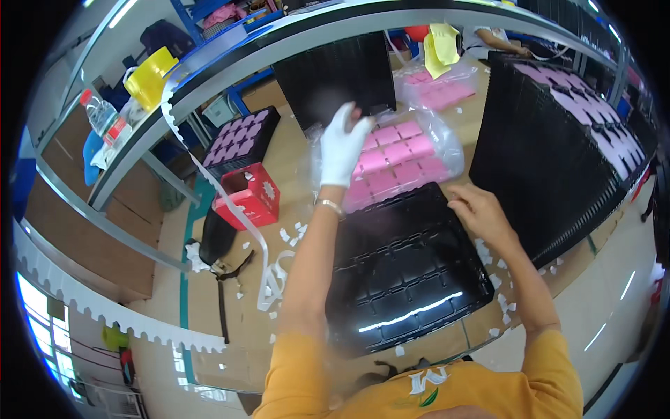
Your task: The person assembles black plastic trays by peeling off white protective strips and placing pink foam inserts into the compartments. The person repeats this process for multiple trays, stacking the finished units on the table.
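The left hand [343, 143] wears a white glove. It reaches out at 12 o'clock with fingers spread open, touching the clear plastic bag [447, 143] over the pink pads [398, 164]. The right hand [481, 213] is bare. Its fingers curl down and pinch the right edge of the empty black tray [405, 269] at about 2 o'clock. The tray lies flat in front of the person. A tall stack of black trays [551, 160] stands just to the right.

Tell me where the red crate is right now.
In the head view the red crate sits left of centre, to the left of the gloved left hand, just below a black tray of pink pads and beside the hanging white strip.
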Demonstrator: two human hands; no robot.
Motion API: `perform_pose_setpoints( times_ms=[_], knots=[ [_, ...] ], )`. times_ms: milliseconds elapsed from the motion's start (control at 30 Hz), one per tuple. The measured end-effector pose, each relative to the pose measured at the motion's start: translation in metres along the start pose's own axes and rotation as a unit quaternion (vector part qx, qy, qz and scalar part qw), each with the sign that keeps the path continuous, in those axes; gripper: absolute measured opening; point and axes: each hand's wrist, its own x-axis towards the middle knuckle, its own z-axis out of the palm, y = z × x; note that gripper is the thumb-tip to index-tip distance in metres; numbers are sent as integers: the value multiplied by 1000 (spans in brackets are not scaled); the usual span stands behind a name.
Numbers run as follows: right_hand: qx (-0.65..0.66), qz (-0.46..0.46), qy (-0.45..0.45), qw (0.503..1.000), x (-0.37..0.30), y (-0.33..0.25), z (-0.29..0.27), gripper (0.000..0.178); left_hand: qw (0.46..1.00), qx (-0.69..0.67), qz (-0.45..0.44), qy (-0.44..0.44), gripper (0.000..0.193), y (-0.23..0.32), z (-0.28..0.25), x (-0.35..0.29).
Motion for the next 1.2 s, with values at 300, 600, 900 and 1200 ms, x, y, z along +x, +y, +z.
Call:
perform_pose_setpoints(
  times_ms=[300, 600, 900, 1200],
  knots=[
    [22, 41, -13, 999, -45, 3, 2, 25, 875, 144, 246, 390, 24, 87, -84, -69],
    [75, -59, -94, 991, -18, -54, 31, 26, 987, -58, -105, 107, 47, 46, -254, 3],
    [-22, -440, 260, 859, 192, -231, 28, 24, 972, -173, -8, 161, 15, 63, -239, -71],
    [-309, -524, 312, 730, 322, -254, 12, 12, 972, -206, -65, 90, 26, 89, -229, -140]
  ],
)
